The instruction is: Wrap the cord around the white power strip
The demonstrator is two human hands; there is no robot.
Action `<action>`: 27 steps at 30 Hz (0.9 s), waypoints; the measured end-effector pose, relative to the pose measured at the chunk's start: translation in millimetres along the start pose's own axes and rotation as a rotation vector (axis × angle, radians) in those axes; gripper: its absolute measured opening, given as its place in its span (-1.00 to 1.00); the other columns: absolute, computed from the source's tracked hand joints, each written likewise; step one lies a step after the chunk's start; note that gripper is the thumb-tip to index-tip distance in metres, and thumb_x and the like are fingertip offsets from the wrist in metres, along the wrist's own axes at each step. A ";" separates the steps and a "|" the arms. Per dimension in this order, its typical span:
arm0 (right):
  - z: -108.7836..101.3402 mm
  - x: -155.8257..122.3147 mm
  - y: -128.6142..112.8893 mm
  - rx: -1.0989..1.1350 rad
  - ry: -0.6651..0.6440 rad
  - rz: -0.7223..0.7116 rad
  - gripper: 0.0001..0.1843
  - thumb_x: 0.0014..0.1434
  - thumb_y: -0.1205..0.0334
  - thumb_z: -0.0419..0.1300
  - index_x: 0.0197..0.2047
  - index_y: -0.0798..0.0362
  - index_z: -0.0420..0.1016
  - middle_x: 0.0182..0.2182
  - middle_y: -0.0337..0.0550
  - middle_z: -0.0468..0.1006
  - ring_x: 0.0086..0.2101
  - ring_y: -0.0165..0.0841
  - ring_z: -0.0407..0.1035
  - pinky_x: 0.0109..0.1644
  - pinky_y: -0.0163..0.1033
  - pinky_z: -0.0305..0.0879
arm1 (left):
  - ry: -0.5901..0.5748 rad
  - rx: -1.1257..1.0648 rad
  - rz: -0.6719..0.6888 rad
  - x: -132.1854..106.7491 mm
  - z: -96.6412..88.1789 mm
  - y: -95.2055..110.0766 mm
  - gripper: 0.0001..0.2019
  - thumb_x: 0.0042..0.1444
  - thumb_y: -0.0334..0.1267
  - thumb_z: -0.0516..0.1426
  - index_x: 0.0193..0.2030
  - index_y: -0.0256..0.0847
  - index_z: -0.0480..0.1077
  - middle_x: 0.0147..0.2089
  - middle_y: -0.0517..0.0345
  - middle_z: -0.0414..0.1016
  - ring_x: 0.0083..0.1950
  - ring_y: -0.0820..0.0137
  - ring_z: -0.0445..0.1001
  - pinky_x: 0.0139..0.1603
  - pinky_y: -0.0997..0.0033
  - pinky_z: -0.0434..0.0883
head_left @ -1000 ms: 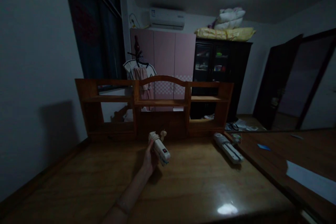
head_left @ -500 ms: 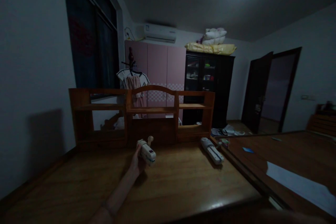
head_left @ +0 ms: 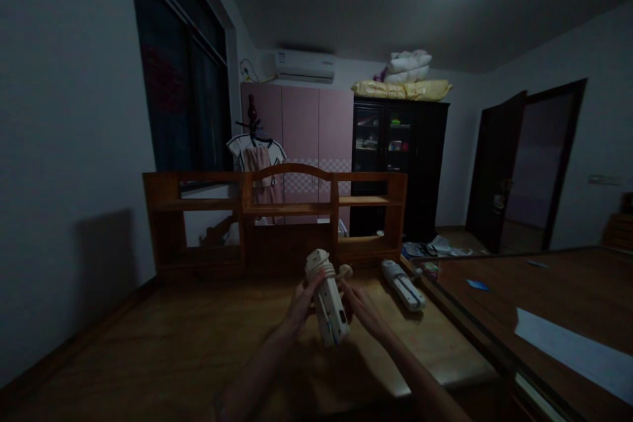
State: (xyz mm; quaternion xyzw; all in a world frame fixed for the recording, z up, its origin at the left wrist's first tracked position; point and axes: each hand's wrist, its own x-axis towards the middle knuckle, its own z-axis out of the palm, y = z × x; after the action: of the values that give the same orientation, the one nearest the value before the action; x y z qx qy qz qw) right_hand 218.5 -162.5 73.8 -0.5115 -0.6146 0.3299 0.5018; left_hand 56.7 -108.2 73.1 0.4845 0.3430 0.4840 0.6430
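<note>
A white power strip (head_left: 330,310) is held up over the wooden desktop, tilted, its cord (head_left: 319,266) wound around the far end. My left hand (head_left: 301,303) grips it from the left side, thumb lying over the top. On the right, my right hand (head_left: 360,304) is closed at the plug (head_left: 345,271) that sticks out from the wound cord; some of its fingertips are hidden behind the strip. A second white power strip (head_left: 404,287), also with its cord wrapped around it, lies on the desktop (head_left: 198,330) to the right.
A wooden shelf unit (head_left: 287,210) stands along the desk's back edge. To the right, a lower brown surface (head_left: 494,330) holds a white sheet (head_left: 573,346) and a small blue card (head_left: 477,285). A wall (head_left: 64,145) borders the desk on the left.
My left hand has brought the power strip rightward and closer. My right hand has come in from the lower right to the plug. The view has shifted slightly.
</note>
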 end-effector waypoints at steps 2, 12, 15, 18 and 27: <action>-3.9 11.2 11.9 0.120 0.011 -0.036 -0.33 0.17 -0.35 -0.15 -0.37 0.11 0.42 -0.66 -0.26 0.36 -0.68 -0.42 0.25 -0.59 -0.35 0.11 | -0.020 0.014 -0.003 7.6 9.5 0.2 -0.34 -0.11 0.17 0.22 0.05 -0.22 0.34 -0.12 -0.08 0.49 -0.21 0.21 0.49 -0.34 0.32 0.41; -16.0 87.3 68.0 0.168 0.028 -0.021 -0.35 0.08 -0.35 0.01 -0.56 0.12 0.37 -0.68 -0.24 0.35 -0.69 -0.47 0.20 -0.60 -0.36 0.09 | 0.111 0.154 0.168 76.0 8.7 -19.6 -0.40 -0.21 0.08 0.31 -0.08 -0.25 0.38 -0.10 -0.11 0.52 -0.12 0.15 0.51 -0.14 0.27 0.40; -4.0 103.8 90.9 0.291 0.023 0.018 -0.37 -0.02 -0.37 0.10 -0.59 0.10 0.34 -0.70 -0.25 0.33 -0.71 -0.48 0.17 -0.62 -0.36 0.07 | 0.137 0.223 0.276 82.0 0.7 -27.7 -0.42 -0.21 0.05 0.32 -0.06 -0.23 0.38 -0.10 -0.09 0.53 -0.11 0.14 0.50 -0.13 0.29 0.39; 8.1 110.6 105.7 0.432 0.023 0.103 -0.40 -0.09 -0.35 0.16 -0.61 0.10 0.33 -0.72 -0.27 0.28 -0.72 -0.49 0.13 -0.64 -0.35 0.03 | 0.185 0.285 0.282 83.8 -5.7 -37.6 -0.45 -0.11 0.08 0.25 -0.05 -0.24 0.37 -0.12 -0.09 0.53 -0.14 0.14 0.50 -0.18 0.31 0.39; 11.4 102.3 103.5 0.453 0.032 0.160 -0.53 -0.02 -0.16 0.20 -0.59 0.09 0.28 -0.70 -0.37 0.13 -0.68 -0.55 -0.04 -0.61 -0.38 -0.13 | 0.204 0.232 0.234 91.5 -12.5 -52.2 -0.47 -0.09 0.10 0.23 -0.07 -0.26 0.41 -0.13 -0.07 0.53 -0.14 0.18 0.49 -0.17 0.35 0.38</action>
State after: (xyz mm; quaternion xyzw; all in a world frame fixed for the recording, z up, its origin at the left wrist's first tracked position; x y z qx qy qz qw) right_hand 241.2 -36.3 4.1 -0.4384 -0.4743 0.4899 0.5855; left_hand 87.6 -20.5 22.1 0.5405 0.4011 0.5592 0.4840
